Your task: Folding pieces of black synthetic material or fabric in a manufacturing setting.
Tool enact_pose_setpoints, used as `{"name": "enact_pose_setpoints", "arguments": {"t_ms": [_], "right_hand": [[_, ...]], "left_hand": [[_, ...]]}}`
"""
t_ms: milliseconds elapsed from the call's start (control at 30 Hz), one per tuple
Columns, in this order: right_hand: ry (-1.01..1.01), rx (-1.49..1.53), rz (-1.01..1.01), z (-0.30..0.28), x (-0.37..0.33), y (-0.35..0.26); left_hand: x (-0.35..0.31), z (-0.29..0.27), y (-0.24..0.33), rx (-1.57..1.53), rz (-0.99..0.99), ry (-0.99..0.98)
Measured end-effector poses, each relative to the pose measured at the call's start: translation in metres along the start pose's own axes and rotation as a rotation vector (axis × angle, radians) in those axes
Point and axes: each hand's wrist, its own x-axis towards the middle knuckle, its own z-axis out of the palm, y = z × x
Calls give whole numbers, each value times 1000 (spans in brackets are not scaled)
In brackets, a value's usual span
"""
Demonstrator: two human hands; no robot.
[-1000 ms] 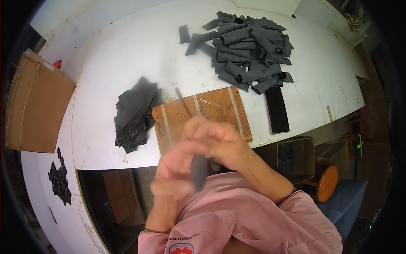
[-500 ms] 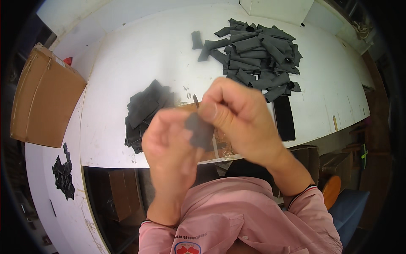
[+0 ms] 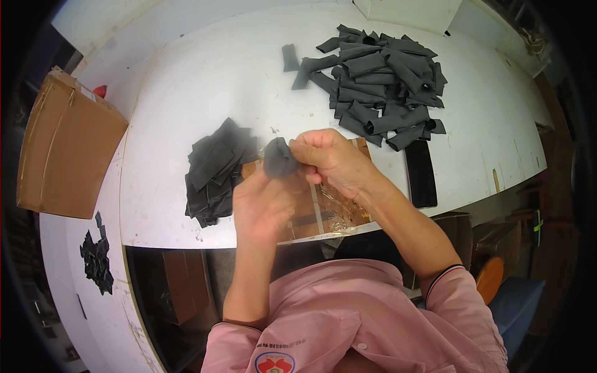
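A small dark grey fabric tube [image 3: 280,159] is up in front of me, with a rounded, folded end toward the camera. My right hand [image 3: 333,163] pinches its right edge between thumb and fingers. From below, my left hand [image 3: 266,202] grips the same tube; its fingertips are hidden behind or inside the cloth, and the hand is slightly blurred. To the left of my hands lies a stack of flat dark fabric pieces [image 3: 214,161]. Farther right sits a big heap of dark grey fabric tubes [image 3: 382,78].
Under my hands, a taped brown cardboard sheet [image 3: 345,205] lies on the white table [image 3: 186,81]. A black flat rectangular object [image 3: 421,174] rests right of it. A cardboard box [image 3: 71,146] stands at far left, with dark scraps [image 3: 97,261] nearby. One loose tube [image 3: 290,57] lies apart.
Both hands have moved, the left lower and slightly right, the right a little down. The fabric tube has risen away from me and now shows a rounded end.
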Motion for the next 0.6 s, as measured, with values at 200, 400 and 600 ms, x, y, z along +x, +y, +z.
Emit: {"name": "enact_pose_setpoints", "arguments": {"t_ms": [200, 400, 600], "right_hand": [[-181, -31, -63, -1, 2, -18], [-49, -69, -74, -8, 5, 21], [-101, -258, -69, 7, 4, -13]], "left_hand": [[-7, 12, -18, 866, 552, -162], [1, -13, -5, 281, 226, 96], [-2, -13, 4, -138, 4, -316]]}}
